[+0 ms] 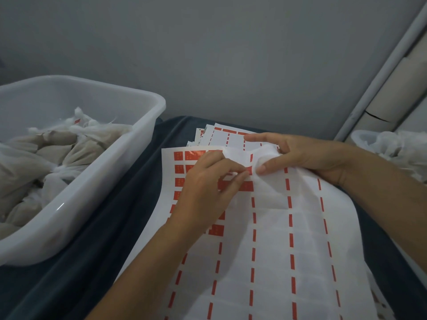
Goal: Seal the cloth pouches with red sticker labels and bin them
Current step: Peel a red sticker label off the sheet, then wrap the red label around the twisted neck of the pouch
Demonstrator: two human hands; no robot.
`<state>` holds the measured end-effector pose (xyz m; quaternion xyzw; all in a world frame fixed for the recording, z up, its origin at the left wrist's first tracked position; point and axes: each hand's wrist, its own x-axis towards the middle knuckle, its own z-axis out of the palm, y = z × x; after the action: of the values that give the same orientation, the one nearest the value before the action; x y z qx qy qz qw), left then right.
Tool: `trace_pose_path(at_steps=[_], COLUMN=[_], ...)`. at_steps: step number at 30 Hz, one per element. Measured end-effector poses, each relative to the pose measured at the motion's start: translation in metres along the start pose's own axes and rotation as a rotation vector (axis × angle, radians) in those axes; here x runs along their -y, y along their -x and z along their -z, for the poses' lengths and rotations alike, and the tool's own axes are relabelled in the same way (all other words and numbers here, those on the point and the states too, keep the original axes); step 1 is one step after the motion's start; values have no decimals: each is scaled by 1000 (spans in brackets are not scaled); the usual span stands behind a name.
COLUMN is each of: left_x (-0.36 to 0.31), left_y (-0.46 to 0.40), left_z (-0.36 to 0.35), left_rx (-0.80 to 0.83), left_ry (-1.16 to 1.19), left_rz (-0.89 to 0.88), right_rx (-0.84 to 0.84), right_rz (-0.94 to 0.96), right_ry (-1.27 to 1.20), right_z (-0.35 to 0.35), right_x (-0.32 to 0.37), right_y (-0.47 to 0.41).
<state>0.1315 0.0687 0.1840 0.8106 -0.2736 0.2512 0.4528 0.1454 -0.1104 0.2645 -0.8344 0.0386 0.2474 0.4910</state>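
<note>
1. Bin [147, 125] at left holds sealed pouches
2. Label sheet [265, 239] – thin, floppy – lies on the dark cloth
3. Cloth pouch [265, 155], soft and light, is gripped at its gathered neck by the right hand [307, 155]
4. Red sticker [249, 170], likely tacky and flimsy – left hand [208, 179] pinches its edge

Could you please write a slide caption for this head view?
Left hand pinches a red label onto a white pouch gripped by right hand, beside bin.
</note>
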Motion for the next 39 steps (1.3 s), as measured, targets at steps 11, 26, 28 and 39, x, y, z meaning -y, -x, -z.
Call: trace_pose_path(at_steps=[11, 26, 28, 39], left_x=[-10, -28, -25, -32], left_y=[-2, 40, 47, 58], left_z=[13, 20, 18, 14], left_rx=[-182, 206, 208, 430], left_ry=[166, -161, -174, 129], left_rz=[222, -328, -328, 80], right_rx=[-385, -227, -248, -580], right_rz=[13, 48, 18, 349], right_ry=[680, -553, -603, -466], right_z=[-6, -81, -86, -119], right_x=[-41, -63, -69, -78], right_y=[-26, 49, 51, 55])
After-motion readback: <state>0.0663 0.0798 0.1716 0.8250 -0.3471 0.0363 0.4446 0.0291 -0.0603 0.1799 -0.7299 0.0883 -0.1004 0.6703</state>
